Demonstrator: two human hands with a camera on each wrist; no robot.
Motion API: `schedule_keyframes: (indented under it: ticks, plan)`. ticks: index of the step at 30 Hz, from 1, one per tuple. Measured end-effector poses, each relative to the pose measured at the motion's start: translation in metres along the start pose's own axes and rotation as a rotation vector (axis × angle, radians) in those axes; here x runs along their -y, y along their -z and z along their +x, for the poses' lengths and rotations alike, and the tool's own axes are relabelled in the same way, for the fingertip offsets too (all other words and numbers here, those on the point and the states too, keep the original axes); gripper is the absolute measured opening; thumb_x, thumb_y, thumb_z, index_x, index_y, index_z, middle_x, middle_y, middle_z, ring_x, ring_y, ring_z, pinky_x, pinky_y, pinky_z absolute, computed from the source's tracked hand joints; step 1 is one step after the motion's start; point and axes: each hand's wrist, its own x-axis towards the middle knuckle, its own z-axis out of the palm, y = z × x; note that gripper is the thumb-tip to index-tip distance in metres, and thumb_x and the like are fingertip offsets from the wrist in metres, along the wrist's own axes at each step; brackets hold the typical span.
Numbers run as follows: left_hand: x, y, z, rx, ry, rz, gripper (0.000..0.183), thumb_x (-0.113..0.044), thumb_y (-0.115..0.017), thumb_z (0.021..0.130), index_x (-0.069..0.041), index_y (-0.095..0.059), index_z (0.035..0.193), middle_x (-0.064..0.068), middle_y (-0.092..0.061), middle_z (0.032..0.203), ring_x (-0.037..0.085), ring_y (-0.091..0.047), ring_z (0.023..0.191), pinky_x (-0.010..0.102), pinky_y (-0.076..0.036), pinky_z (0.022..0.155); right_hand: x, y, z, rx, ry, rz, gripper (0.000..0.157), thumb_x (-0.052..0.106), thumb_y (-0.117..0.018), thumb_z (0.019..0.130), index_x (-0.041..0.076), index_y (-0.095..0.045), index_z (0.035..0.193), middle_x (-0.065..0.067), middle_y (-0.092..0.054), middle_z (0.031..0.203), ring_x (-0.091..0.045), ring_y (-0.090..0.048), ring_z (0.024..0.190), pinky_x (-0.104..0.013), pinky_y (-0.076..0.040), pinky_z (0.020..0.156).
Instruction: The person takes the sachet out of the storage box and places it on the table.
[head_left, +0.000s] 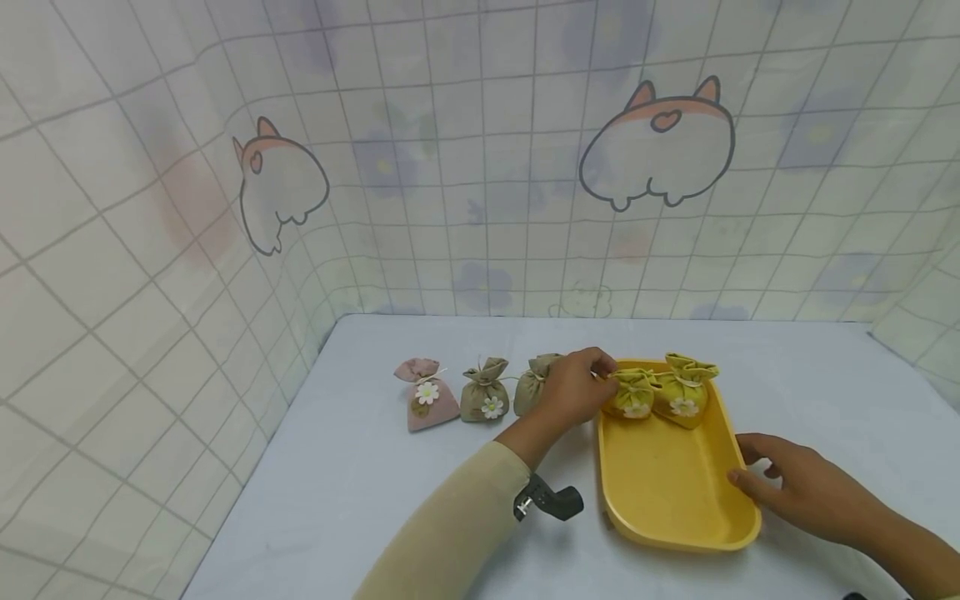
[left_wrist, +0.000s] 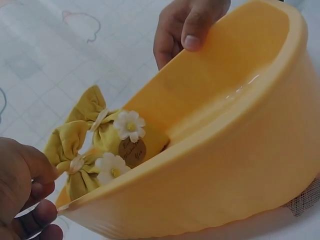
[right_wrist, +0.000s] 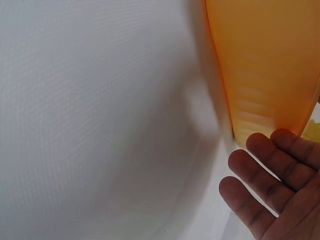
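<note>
A yellow tray [head_left: 660,475] holds two yellow drawstring pouches side by side at its far end, a left one [head_left: 633,398] and a right one [head_left: 684,396], each with a white flower. My left hand [head_left: 573,387] is at the tray's far left corner, pinching the gathered top of the left pouch between thumb and finger. On the tray's right side, my right hand [head_left: 806,483] holds the rim. Its thumb lies over the edge, and in the right wrist view its fingers [right_wrist: 267,192] lie fairly straight along the outer wall.
Left of the tray lie a pink pouch [head_left: 432,404], an olive-grey pouch [head_left: 484,400] and another grey-green pouch [head_left: 529,387], the last partly behind my left hand. All rest on the white tabletop [head_left: 322,500]. A patterned, grid-lined curtain [head_left: 465,167] rises behind the table.
</note>
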Motion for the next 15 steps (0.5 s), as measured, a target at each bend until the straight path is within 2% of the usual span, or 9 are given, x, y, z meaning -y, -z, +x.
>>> schedule_keyframes:
  ticks: [7, 15]
  plan:
    - [0.0015, 0.0038, -0.0026, 0.034, -0.078, -0.012, 0.005, -0.019, -0.073, 0.093, -0.020, -0.070, 0.096, -0.014, -0.063, 0.089, 0.006, -0.057, 0.078, 0.020, -0.049, 0.066, -0.0003, -0.0004, 0.0005, -0.004, -0.003, -0.007, 0.068, 0.052, -0.065, 0.097, -0.003, -0.057, 0.136, -0.017, -0.066, 0.125, -0.028, -0.065, 0.097, -0.048, -0.057, 0.073]
    - [-0.0018, 0.0031, -0.0058, 0.061, -0.082, -0.059, 0.006, -0.021, -0.074, 0.093, -0.024, -0.070, 0.095, -0.013, -0.062, 0.087, 0.006, -0.058, 0.078, 0.021, -0.052, 0.060, -0.0004, -0.0011, 0.0007, 0.003, -0.009, 0.000, 0.069, 0.053, -0.065, 0.097, -0.003, -0.057, 0.137, -0.017, -0.066, 0.125, -0.028, -0.065, 0.097, -0.047, -0.058, 0.074]
